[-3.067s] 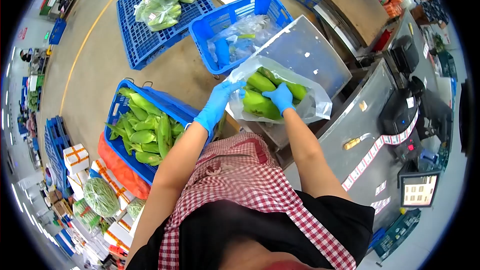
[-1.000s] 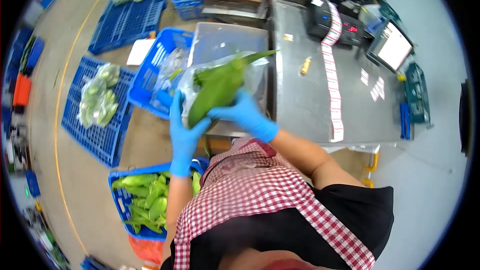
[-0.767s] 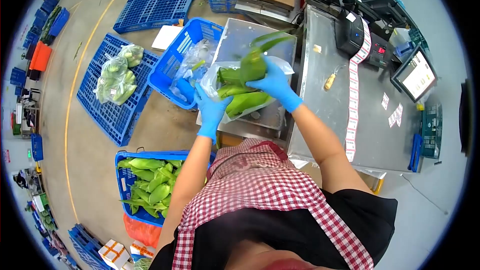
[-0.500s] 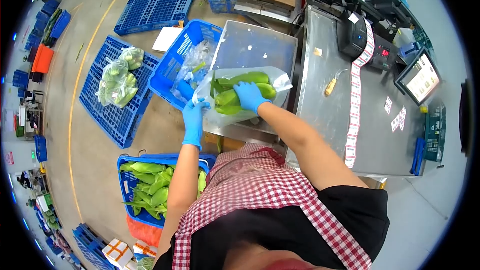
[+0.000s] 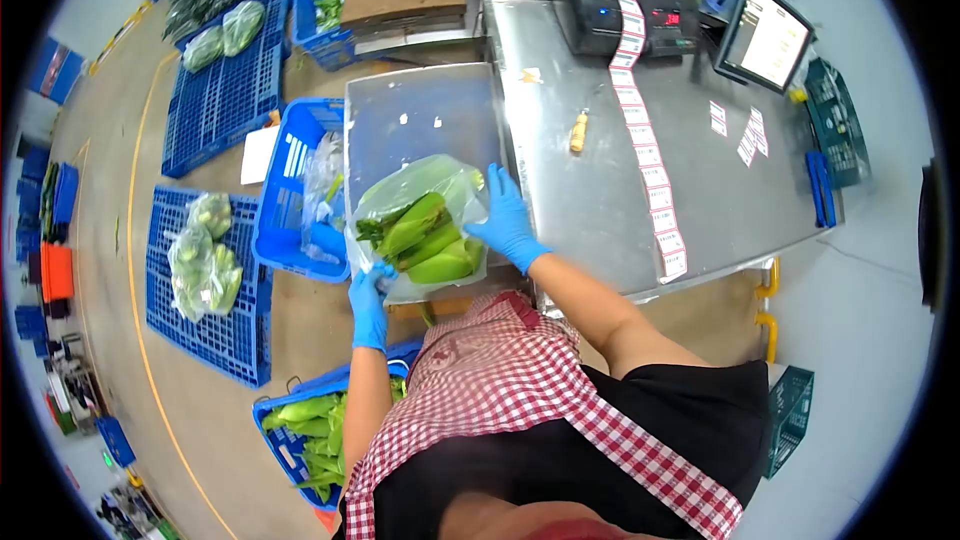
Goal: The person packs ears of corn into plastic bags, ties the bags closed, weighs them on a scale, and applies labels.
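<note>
Several ears of corn point(image 5: 425, 238) in green husks lie inside a clear plastic bag point(image 5: 410, 192) on the grey metal surface point(image 5: 425, 105). At the bag's near left corner, my gloved left hand point(image 5: 369, 308) pinches the plastic edge. On the bag's right side is my gloved right hand point(image 5: 506, 220), its fingers stretched out and apart. The thumb reaches to the bag's edge; whether it presses on the plastic I cannot tell. Below my left forearm, a blue crate point(image 5: 270, 430) holds more husked-green corn.
To the left stand a blue crate point(image 5: 278, 240) with plastic bags and a blue pallet point(image 5: 250, 335) with bagged vegetables point(image 5: 205, 265). The steel table point(image 5: 590, 215) on the right carries a label strip point(image 5: 642, 140), a label printer point(image 5: 592, 20), a yellow-handled tool point(image 5: 578, 132) and a screen point(image 5: 768, 38).
My right hand has come off the corn and out to the bag's right side, its fingers spreading. The left hand still grips the bag's edge. The camera view has turned to the right.
</note>
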A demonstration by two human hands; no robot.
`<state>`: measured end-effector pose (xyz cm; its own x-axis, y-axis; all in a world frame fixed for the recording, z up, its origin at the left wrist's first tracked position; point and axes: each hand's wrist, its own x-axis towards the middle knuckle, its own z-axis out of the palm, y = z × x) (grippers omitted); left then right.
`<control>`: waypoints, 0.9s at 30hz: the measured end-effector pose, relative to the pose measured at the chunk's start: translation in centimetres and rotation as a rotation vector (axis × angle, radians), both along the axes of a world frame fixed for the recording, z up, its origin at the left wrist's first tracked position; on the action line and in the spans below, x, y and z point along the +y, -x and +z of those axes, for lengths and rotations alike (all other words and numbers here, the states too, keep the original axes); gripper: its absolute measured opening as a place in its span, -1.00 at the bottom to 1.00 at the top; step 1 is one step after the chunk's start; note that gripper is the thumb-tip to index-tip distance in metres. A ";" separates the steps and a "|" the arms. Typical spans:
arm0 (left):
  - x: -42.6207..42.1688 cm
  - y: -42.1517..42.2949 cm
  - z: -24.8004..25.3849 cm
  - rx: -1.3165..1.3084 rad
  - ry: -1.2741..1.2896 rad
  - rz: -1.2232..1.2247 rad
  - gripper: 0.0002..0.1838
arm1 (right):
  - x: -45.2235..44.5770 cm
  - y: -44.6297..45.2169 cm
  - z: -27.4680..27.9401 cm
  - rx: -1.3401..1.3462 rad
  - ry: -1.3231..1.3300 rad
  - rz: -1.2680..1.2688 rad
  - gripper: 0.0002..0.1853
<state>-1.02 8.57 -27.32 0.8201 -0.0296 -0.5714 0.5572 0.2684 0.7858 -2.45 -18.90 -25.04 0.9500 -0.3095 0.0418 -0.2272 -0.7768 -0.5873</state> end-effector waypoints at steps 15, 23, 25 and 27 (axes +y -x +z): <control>-0.1 2.7 -3.1 0.170 0.117 0.014 -0.83 | 2.1 0.3 -3.9 0.320 -0.288 0.182 -0.24; 0.6 3.2 -2.6 0.135 0.157 -0.135 -0.81 | 1.7 -3.0 -8.7 0.327 -1.156 0.419 -0.69; 2.7 1.3 0.2 -0.017 0.121 -0.100 -0.79 | -0.3 -2.6 -5.2 0.282 -1.281 0.158 -0.75; 5.0 -2.6 4.7 -0.040 0.263 -0.021 -0.84 | -2.1 -2.8 -6.0 0.009 -1.482 0.027 -0.74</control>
<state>1.56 13.57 -22.66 0.8397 -0.1900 -0.5087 0.5344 0.4554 0.7120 0.39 -20.99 -31.03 0.9545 -0.0466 -0.2946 -0.2307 0.5109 -0.8281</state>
